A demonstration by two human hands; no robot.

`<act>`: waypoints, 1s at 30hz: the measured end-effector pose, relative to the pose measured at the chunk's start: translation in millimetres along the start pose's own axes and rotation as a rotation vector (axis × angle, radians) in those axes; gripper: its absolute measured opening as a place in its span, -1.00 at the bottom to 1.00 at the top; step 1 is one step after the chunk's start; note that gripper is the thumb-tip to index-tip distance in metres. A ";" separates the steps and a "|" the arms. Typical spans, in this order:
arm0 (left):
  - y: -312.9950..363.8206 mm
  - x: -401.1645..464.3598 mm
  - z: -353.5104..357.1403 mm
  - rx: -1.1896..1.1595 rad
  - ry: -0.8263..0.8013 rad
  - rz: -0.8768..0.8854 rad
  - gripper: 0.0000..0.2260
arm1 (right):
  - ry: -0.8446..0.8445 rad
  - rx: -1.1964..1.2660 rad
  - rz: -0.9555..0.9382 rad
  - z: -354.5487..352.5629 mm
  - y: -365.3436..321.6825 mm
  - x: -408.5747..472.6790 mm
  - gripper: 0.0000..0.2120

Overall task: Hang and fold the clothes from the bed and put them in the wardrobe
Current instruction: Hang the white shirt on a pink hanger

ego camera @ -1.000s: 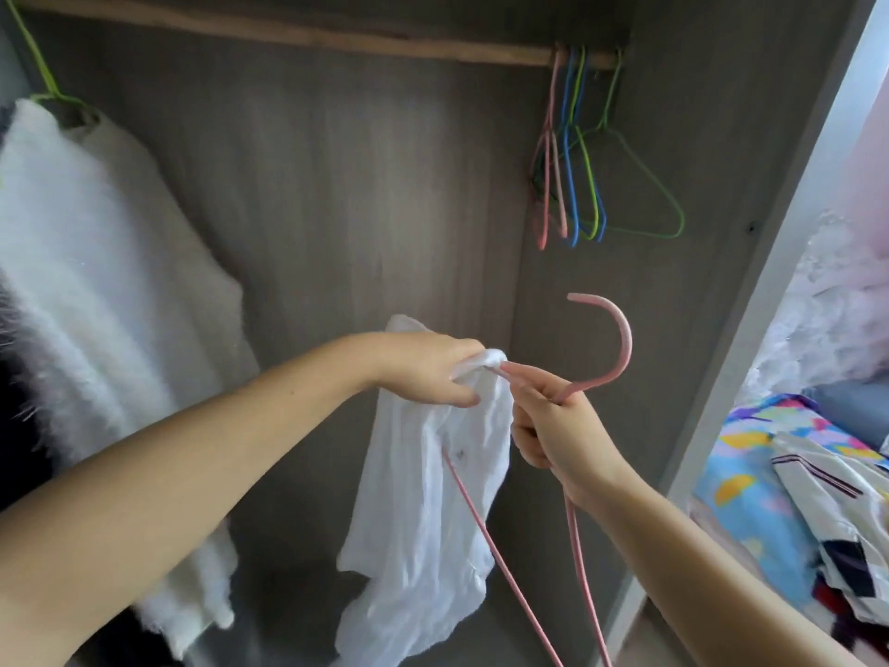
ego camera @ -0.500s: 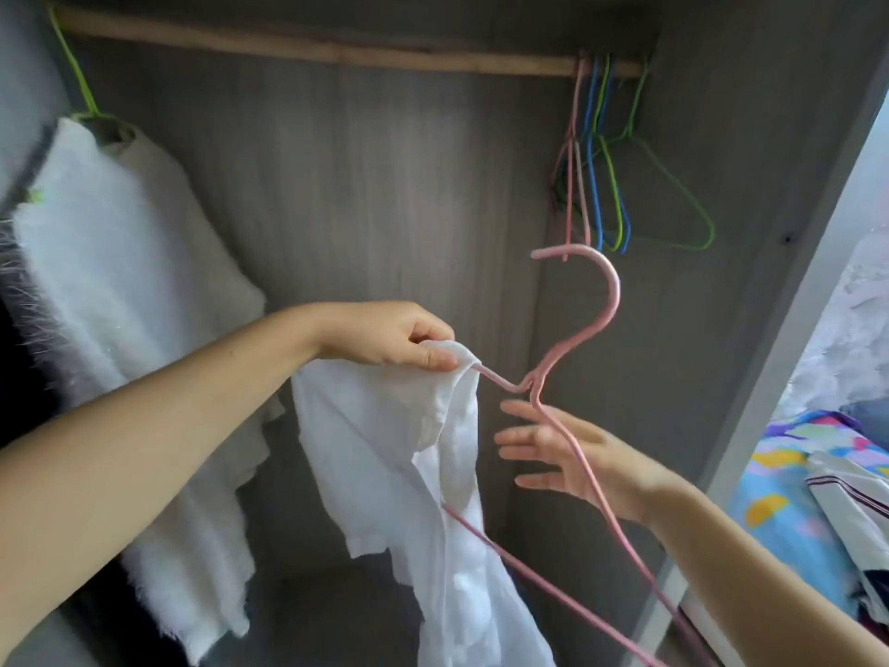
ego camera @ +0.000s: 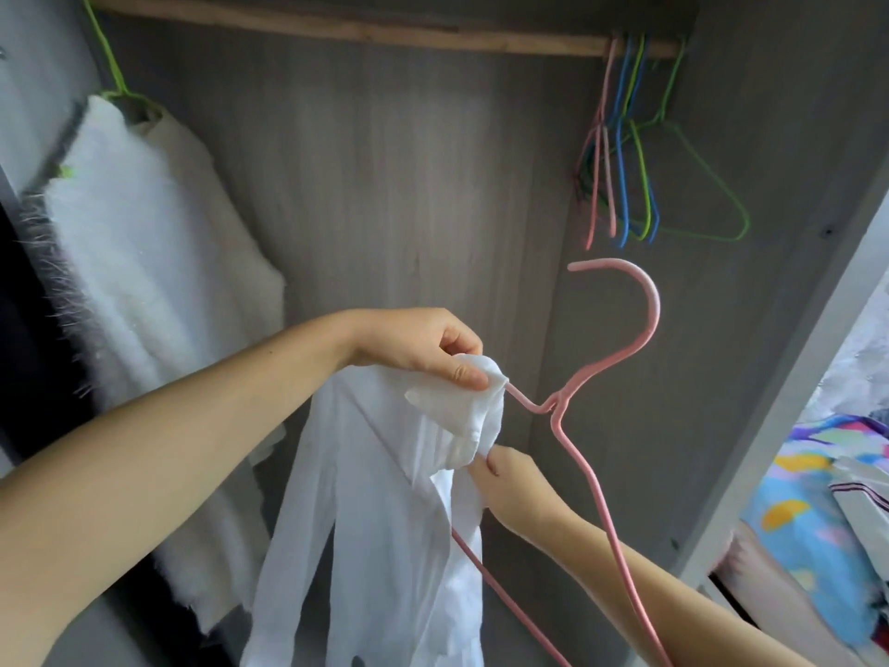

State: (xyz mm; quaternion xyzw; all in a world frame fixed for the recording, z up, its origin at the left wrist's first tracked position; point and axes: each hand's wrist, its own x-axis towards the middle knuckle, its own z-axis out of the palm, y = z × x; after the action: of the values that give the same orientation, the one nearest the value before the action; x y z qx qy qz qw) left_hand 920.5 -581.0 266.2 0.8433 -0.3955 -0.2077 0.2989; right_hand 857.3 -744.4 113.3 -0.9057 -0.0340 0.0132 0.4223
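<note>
A white shirt hangs in front of the open wardrobe, partly threaded onto a pink wire hanger whose hook points up and left. My left hand pinches the shirt's collar together with the hanger's left shoulder. Just below it, my right hand grips a fold of the same shirt. The hanger's lower bar runs down behind the cloth and my right forearm.
A wooden rail crosses the wardrobe top. Several empty hangers, pink, blue and green, hang at its right end. A fluffy white garment hangs at the left on a green hanger. More clothes lie on the colourful bedding at the right.
My right hand let go of the hanger's neck, opened, then moved left and closed on the shirt. My left hand kept its pinch and rose with shirt and hanger.
</note>
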 end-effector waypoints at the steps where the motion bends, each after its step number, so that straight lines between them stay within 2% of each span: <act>1: -2.1 -1.1 1.2 0.002 0.001 -0.005 -0.75 | 0.039 -0.019 0.005 -3.2 4.3 3.2 -0.70; 4: -7.2 -6.5 3.3 0.001 0.037 -0.012 -0.69 | 0.062 0.057 -0.003 -11.4 17.6 3.6 -0.78; 7: -9.4 -13.0 0.6 -0.007 0.073 -0.014 -0.58 | -0.022 0.451 0.044 -20.7 19.7 -3.6 -0.74; 9: -13.7 -17.8 -1.4 -0.030 0.073 -0.021 -0.59 | -0.031 0.598 0.077 -36.7 19.1 -2.2 -0.72; 13: -22.9 -21.6 -0.1 -0.072 0.054 -0.031 -0.74 | -0.036 0.452 0.043 -73.4 17.3 1.4 -0.62; 15: -20.4 -20.6 1.2 -0.078 0.061 -0.012 -0.77 | -0.076 0.414 0.025 -81.4 15.6 -3.7 -0.66; 18: -15.8 -19.3 -0.6 -0.078 0.075 0.020 -0.76 | -0.250 0.401 -0.101 -95.6 9.0 -20.2 -0.70; 20: -15.7 -22.0 -4.3 -0.092 0.091 0.032 -0.77 | -0.382 0.224 -0.137 -106.5 3.1 -29.7 -0.87; 21: -17.2 -24.1 -6.3 -0.099 0.105 0.037 -0.77 | -0.385 0.052 -0.130 -110.7 3.2 -29.6 -0.93; 24: -25.3 -29.2 -10.2 -0.112 0.141 0.028 -0.62 | -0.204 -0.460 -0.050 -124.6 23.7 -16.4 -0.67; 26: -29.8 -30.0 -8.0 -0.097 0.154 0.002 -0.48 | -0.056 -0.584 0.030 -135.0 41.3 -11.2 -0.64; 28: -35.4 -29.0 -4.9 -0.064 0.176 -0.032 -0.44 | 0.050 -0.398 0.063 -149.1 60.1 -8.6 -0.70; 30: -41.1 -29.0 -3.6 -0.036 0.224 -0.073 -0.50 | 0.158 -0.164 0.087 -162.6 71.1 -10.6 -0.76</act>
State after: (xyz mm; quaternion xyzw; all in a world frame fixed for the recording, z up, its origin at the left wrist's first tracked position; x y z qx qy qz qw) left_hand 927.5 -536.0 244.6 0.8695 -0.3248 -0.1298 0.3487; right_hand 858.9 -915.0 163.3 -0.9360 0.0378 -0.0429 0.3474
